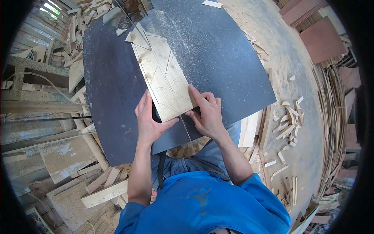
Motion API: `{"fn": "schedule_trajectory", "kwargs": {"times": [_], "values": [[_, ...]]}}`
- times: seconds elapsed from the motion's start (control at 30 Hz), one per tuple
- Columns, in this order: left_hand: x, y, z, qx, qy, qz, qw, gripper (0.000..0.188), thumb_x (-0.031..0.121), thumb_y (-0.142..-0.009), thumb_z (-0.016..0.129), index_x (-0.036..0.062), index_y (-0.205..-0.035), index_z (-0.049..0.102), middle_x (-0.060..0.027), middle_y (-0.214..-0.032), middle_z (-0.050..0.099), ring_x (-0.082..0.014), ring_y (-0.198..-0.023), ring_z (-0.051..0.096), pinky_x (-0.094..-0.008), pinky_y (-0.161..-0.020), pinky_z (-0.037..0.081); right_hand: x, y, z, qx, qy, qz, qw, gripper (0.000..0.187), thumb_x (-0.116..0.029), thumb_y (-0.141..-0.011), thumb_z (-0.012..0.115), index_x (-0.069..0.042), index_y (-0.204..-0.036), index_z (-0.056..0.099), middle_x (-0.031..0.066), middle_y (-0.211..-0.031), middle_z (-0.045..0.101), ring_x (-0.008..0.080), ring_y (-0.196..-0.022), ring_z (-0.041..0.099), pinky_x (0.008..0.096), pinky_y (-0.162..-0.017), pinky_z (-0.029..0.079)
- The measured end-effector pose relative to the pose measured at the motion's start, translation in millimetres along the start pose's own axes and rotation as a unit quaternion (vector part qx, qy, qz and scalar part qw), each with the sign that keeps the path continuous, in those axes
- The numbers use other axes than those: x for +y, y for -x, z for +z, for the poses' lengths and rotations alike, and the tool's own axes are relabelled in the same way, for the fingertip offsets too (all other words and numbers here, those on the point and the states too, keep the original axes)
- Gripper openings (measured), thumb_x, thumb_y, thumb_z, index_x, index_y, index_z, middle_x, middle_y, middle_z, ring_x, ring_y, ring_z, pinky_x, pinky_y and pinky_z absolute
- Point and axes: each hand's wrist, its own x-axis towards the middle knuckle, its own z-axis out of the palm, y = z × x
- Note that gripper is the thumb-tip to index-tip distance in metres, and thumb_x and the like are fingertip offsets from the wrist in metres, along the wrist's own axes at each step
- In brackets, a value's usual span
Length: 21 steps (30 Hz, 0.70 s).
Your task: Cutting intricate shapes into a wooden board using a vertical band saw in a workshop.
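Note:
A pale wooden board (169, 89) marked with pencil lines lies on the dark saw table (237, 66). Its far end is cut to angled points and meets the thin bandsaw blade (145, 36). My left hand (149, 121) grips the board's near left corner, fingers along the side and thumb against the near end. Opposite it, my right hand (208, 116) clasps the near right corner, its thumb also by the near end. The saw's guide rollers (130, 20) sit just beyond the far end, with a small offcut (120, 32) beside them.
Sawdust covers the far part of the table, where a pale offcut (212, 4) lies at the edge. Scrap wood (105, 191) is heaped on the left. Small offcuts (287, 130) litter the floor at right, near stacked thin strips (331, 101) and reddish panels (322, 40).

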Motion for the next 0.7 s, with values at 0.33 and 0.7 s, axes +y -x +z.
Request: {"fn": "schedule_trajectory", "kwargs": {"times": [0.33, 0.7], "values": [[-1.1, 3.9, -5.8, 0.009, 0.021, 0.012, 1.0, 0.124, 0.033, -0.059, 0.103, 0.0037, -0.165, 0.044, -0.0231, -0.159, 0.052, -0.0406, -0.148, 0.047, -0.0524, -0.123, 0.037, 1.1, 0.4, -6.8, -0.008, 0.016, -0.042, 0.999, 0.079, -0.027, -0.09, 0.083, -0.008, -0.16, 0.051, 0.0074, -0.116, 0.072, 0.0254, -0.108, 0.062, 0.0418, -0.094, 0.036], [-4.9, 3.6, -3.1, 0.03, 0.044, 0.029, 0.998, 0.123, 0.037, -0.063, 0.102, 0.0057, -0.166, 0.042, -0.023, -0.16, 0.052, -0.0401, -0.149, 0.047, -0.0522, -0.124, 0.037, 0.8, 1.2, -4.6, -0.006, 0.008, -0.042, 0.999, 0.075, -0.027, -0.095, 0.08, -0.008, -0.161, 0.051, 0.008, -0.115, 0.07, 0.0251, -0.107, 0.06, 0.0402, -0.095, 0.035]]}}
